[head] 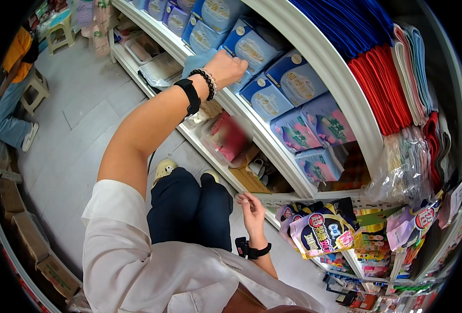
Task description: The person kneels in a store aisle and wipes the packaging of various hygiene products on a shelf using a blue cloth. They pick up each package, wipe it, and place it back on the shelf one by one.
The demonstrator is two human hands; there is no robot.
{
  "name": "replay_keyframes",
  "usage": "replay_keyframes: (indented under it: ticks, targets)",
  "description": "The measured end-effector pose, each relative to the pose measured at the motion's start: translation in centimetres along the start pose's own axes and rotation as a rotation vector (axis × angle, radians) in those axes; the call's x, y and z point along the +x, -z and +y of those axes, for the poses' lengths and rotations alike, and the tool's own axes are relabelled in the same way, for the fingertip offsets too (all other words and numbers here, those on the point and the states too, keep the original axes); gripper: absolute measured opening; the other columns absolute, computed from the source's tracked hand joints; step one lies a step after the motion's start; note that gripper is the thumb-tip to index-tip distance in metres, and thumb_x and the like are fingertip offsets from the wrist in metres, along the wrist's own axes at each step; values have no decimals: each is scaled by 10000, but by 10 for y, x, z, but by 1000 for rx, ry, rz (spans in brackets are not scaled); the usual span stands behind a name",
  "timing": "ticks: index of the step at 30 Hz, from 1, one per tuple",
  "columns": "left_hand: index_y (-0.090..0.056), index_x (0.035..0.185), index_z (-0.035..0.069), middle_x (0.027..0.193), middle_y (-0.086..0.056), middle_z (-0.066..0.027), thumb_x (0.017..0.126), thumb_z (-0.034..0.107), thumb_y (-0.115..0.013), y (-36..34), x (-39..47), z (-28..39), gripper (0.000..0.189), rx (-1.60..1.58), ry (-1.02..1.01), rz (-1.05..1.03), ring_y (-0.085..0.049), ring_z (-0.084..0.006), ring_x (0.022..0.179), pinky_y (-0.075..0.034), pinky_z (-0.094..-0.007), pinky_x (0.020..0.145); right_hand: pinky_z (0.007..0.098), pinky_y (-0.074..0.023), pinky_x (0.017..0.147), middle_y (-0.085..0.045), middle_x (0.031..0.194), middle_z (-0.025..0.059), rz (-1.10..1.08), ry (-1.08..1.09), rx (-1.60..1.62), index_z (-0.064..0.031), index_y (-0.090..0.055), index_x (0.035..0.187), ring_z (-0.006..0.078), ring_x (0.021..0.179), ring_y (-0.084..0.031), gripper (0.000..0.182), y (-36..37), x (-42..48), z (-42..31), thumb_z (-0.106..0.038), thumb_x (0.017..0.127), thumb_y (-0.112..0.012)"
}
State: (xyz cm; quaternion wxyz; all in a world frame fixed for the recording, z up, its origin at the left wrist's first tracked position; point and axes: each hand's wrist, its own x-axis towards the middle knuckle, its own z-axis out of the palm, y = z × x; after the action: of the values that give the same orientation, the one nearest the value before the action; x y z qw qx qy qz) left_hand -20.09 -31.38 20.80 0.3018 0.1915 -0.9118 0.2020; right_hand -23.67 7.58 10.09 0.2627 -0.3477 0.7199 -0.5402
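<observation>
My left hand (226,69) reaches across to the shelf, with a black wristband and bead bracelets on its wrist. A light blue cloth (198,62) shows beneath and beside it, gripped in the fingers, at the front of the packs. Blue packs of paper or sanitary goods (251,46) stand just beyond the hand, and more blue packs (268,98) are to its right. My right hand (252,213) hangs low by the knee, fingers loosely bent and apart, holding nothing. It wears a black strap with a small device.
A white shelf unit (342,54) curves along the right, with folded blue cloths (342,23) and red cloths (379,94). Plastic bins (229,139) sit on its bottom level. Hanging bags (321,231) jut out at lower right. Cardboard boxes (29,234) line the left; a seated person (13,86) is farther off.
</observation>
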Motion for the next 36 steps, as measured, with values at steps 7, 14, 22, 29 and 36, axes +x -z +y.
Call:
replay_keyframes:
  ticks: [7,14,22,29,36]
  targets:
    - [-493,787,100,686,-584,-31,736,100,-551,5,-3,5,77,-61,56,110,-618,-195,660,-447,-318,623,258,-480,749,-649,931,88,59,36,-30,18,-581,1090,131,811,-604,239,7,2,6,-86,878,-551]
    - [-555,1116,109,768,-633,-172,851,226,-529,24,-15,64,291,-635,366,30,-601,-351,664,-478,-448,605,258,-449,833,-623,1021,94,253,98,82,27,-559,1127,139,927,-580,255,58,32,-19,-92,905,-521]
    - [-441,1282,56,708,-622,-189,837,227,-523,17,-3,77,484,-956,614,-25,-603,-338,727,-465,-400,680,260,-438,809,-566,1151,132,-14,248,188,-5,-225,1397,168,959,-580,545,25,119,-110,-127,925,-470]
    - [-327,1322,-46,706,-613,-177,815,199,-533,24,9,79,599,-1182,641,-170,-596,-328,725,-456,-392,717,262,-452,752,-594,1088,114,-36,135,370,-36,-11,1431,147,838,-607,686,-7,182,-115,-188,933,-457]
    - [-288,1349,-39,655,-569,-55,817,177,-583,6,6,78,645,-1197,645,-70,-535,-131,613,-439,-270,608,258,-486,650,-585,917,122,107,160,483,-21,99,1410,140,646,-588,728,-27,199,-122,-118,922,-432]
